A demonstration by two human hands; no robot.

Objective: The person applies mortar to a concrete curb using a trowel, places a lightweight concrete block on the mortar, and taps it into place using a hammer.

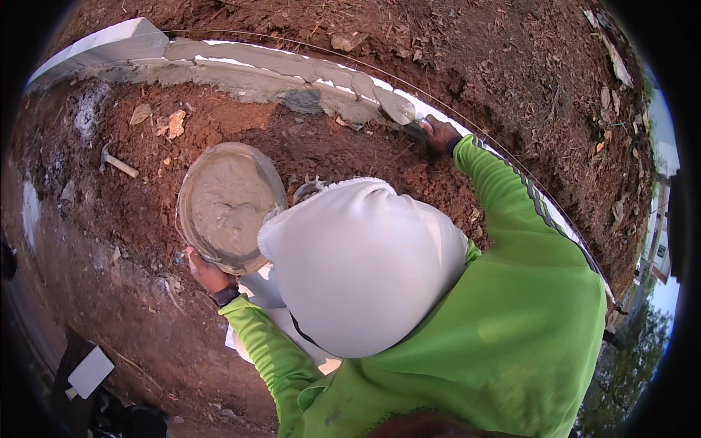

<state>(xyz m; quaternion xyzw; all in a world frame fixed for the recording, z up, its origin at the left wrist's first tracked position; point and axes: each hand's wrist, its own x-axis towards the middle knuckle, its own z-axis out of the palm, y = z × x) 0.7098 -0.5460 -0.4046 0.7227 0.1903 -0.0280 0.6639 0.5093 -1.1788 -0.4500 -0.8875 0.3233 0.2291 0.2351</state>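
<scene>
Atop the low wall (pixel 252 82), at the right end of its spread layer of mortar (pixel 296 67): one trowel (pixel 395 106), blade laid against the wall. Its handle is enclosed by the right hand (pixel 440 136), the fingers closed around it; the blade is set just beyond the fingertips, to their left. Nearer the body: one round bucket (pixel 278 179), filled with wet grey mix (pixel 228 206). Its near outer side is touched by the left hand (pixel 207 273); the fingers are partly hidden, and whether the bucket is gripped cannot be told. Beside the bucket, right: a rounded expanse of white cloth (pixel 365 270). Farther left, on reddish soil: one hammer (pixel 123 166). At the wall's left end: one pale block (pixel 117 51).
</scene>
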